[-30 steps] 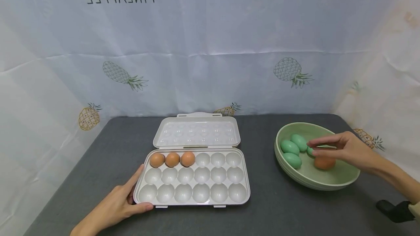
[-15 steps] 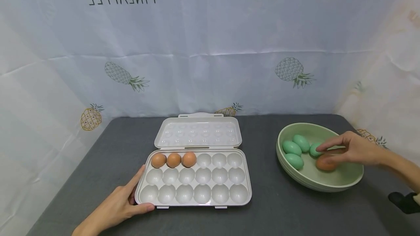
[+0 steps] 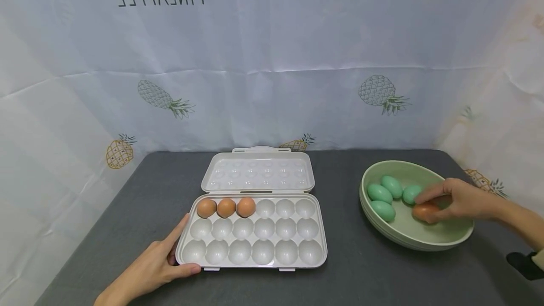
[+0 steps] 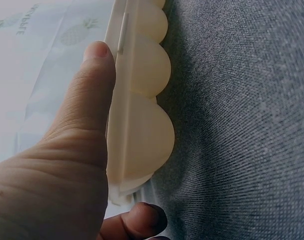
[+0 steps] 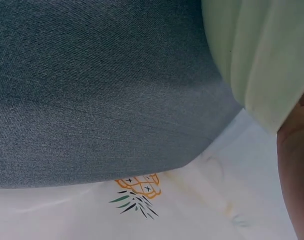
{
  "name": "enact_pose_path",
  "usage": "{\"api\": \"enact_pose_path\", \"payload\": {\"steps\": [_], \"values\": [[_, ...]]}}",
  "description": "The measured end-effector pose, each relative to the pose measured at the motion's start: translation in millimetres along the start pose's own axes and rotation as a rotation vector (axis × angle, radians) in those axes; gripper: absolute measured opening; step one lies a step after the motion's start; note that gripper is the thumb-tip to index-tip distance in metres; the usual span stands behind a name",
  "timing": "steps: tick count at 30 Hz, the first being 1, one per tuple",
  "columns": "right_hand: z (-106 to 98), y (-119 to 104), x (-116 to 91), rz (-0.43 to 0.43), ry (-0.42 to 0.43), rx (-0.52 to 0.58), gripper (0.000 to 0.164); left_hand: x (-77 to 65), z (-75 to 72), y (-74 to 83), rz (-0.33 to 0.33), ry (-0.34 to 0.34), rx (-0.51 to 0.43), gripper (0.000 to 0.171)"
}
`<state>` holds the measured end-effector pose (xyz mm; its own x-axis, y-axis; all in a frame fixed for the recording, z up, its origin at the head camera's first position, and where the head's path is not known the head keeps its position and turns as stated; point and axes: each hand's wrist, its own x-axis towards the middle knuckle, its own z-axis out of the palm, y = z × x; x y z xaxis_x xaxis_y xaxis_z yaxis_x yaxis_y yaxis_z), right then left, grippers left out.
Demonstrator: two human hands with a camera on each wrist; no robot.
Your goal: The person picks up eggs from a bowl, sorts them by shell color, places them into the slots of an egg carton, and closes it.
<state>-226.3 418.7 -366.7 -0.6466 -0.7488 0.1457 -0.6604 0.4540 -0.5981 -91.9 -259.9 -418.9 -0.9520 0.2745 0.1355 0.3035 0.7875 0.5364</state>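
In the head view, a white lidded egg tray stands on the table, its lid tipped back. Three brown eggs sit in its back row, from the left. My left hand holds the tray's front left corner, thumb along the front edge and fingers at the left side; the left wrist view shows the thumb straight against the rim. At the right is a pale green bowl. Inside it, my right hand pinches a brown egg between thumb and fingers. Several green eggs lie left of it.
A dark grey table carries the tray and bowl, with a gap between them. Behind it hangs a white curtain with pineapple prints. In the right wrist view the bowl's outer wall blocks sight of the fingers.
My right hand has come down onto the brown egg in the bowl and closed its thumb and fingers on it. The left hand stays at the tray. The whole head view has shifted slightly.
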Motion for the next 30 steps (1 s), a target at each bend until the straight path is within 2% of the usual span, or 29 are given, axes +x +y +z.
{"api": "enact_pose_path", "payload": {"steps": [8, 15, 19, 24, 30], "values": [[-1.0, 6.7, 1.2, -0.003, -0.04, 0.054, 0.044, -0.3, 0.3, -0.4, 0.006, 0.006, -0.001, 0.112], [3.3, 8.0, 4.1, -0.04, -0.053, 0.009, 0.041, -0.8, 0.8, -0.5, 0.023, 0.015, -0.001, 0.112], [8.1, 8.3, 6.3, -0.011, -0.034, 0.013, 0.039, -0.7, 0.7, -0.1, 0.02, 0.016, 0.005, 0.112], [11.9, 8.5, 9.8, 0.066, -0.042, 0.086, 0.04, -0.4, 0.3, 0.4, 0.017, 0.018, 0.004, 0.112], [16.7, 6.7, 15.7, 0.051, -0.035, 0.118, 0.041, 0.1, -0.9, 1.8, -0.001, 0.003, -0.002, 0.113]]}}
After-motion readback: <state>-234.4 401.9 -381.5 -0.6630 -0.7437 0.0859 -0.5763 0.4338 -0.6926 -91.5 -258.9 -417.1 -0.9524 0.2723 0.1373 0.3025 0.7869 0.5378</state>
